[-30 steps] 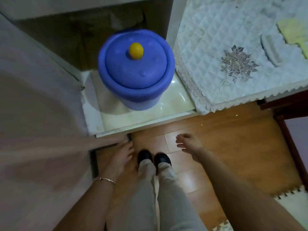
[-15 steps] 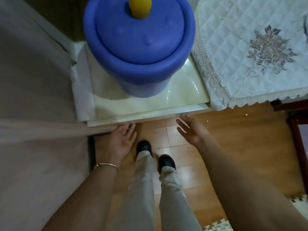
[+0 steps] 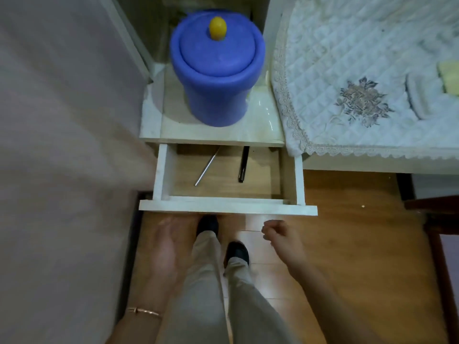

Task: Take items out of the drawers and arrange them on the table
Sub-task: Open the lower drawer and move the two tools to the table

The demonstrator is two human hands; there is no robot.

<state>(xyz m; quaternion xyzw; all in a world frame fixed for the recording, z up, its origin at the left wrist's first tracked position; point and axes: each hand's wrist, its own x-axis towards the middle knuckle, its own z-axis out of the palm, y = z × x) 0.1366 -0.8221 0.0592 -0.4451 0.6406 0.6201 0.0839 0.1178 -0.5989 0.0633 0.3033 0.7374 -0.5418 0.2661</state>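
A white drawer (image 3: 228,206) stands pulled out from the small cabinet, its wooden bottom showing. Inside lie a thin silver rod (image 3: 206,167) at the left and a black pen-like stick (image 3: 243,165) at the right; their far ends are hidden under the cabinet top. My left hand (image 3: 169,244) reaches under the drawer's front panel, fingers hidden there, blurred. My right hand (image 3: 280,235) hovers just below the front panel with fingers curled and nothing in it. The table (image 3: 347,160) with a white quilted cloth (image 3: 347,58) lies to the right.
A blue lidded pot with a yellow knob (image 3: 217,68) stands on the cabinet top (image 3: 211,135). A pale curtain or wall (image 3: 62,145) fills the left. On the cloth lie a white object (image 3: 419,95) and a yellowish one (image 3: 449,78). My feet (image 3: 223,242) stand on wooden floor.
The drawer has slid out toward me and now shows two sticks inside. Both hands have come back with it; my right hand's fingers have curled.
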